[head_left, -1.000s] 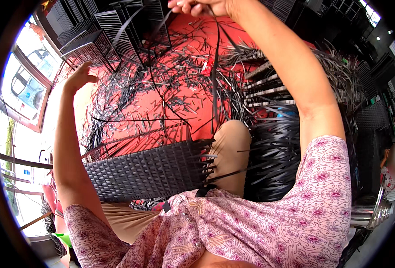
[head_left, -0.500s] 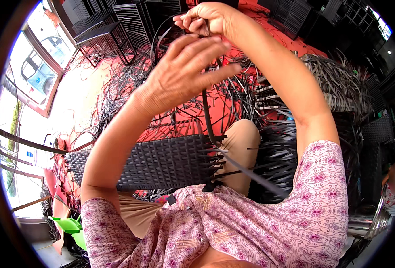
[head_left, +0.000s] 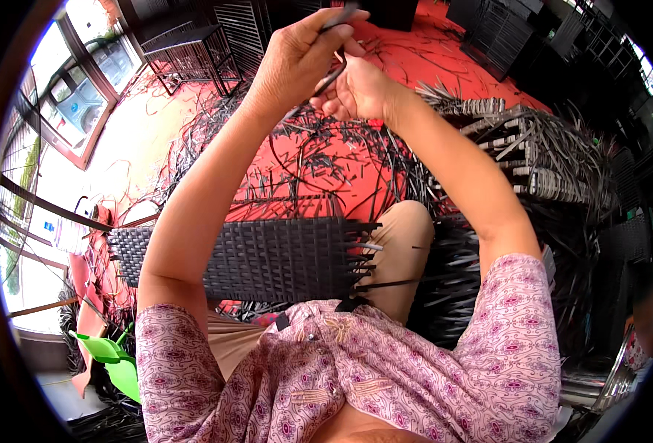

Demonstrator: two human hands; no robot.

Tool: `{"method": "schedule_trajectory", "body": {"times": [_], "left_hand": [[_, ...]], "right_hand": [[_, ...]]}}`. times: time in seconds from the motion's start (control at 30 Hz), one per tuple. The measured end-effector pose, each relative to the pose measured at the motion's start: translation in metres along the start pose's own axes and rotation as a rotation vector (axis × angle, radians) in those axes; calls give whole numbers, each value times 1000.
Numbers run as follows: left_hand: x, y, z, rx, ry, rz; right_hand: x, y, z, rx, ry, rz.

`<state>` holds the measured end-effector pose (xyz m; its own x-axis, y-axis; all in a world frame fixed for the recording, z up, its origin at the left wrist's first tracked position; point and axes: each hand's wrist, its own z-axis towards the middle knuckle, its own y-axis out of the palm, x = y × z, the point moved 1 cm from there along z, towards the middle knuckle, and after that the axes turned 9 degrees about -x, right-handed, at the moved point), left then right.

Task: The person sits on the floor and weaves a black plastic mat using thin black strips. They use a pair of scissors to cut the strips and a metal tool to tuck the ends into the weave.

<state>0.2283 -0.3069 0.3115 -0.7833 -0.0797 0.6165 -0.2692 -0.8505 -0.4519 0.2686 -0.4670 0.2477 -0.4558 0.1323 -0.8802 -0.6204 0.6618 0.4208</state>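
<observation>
High in front of me, my left hand [head_left: 293, 63] is closed on a dark plastic weaving strip [head_left: 332, 76], which bends down from its fingers. Just below and to the right, my right hand [head_left: 360, 88] has its palm showing and its fingers curled about the lower part of the same strip. The strip's upper end is blurred. Across my lap lies a woven black panel [head_left: 267, 258] with a tight basket pattern. Short strip ends stick out of its right edge, beside my knee.
Cut strips litter the red floor [head_left: 282, 166]. Bundles of strips [head_left: 555, 155] are heaped at the right. Black furniture frames [head_left: 190, 52] stand at the back. A green plastic object [head_left: 108, 351] sits at the lower left, below the glass door [head_left: 75, 96].
My left hand has risen and closed on the strip. My right hand has come down a little. The long strip that hung over the panel has left that place.
</observation>
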Motion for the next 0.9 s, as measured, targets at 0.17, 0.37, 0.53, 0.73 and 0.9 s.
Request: {"method": "schedule_trajectory", "body": {"times": [0.17,0.37,0.53,0.73,0.9], "left_hand": [[-47,-23,5,118,-189,-302],[-69,-8,-3,143,-194,-409],[-66,0,-5,86,-219,-181],[-64,2,-13,148,-337,130],[-72,21,-36,-55,-301,651]], "right_hand": [[7,-8,-7,374,-67,-609],[6,24,-7,425,-578,-688],[21,17,-3,419,-649,-610],[16,5,-21,604,-673,-560],[-1,11,-36,593,-775,-463]]}}
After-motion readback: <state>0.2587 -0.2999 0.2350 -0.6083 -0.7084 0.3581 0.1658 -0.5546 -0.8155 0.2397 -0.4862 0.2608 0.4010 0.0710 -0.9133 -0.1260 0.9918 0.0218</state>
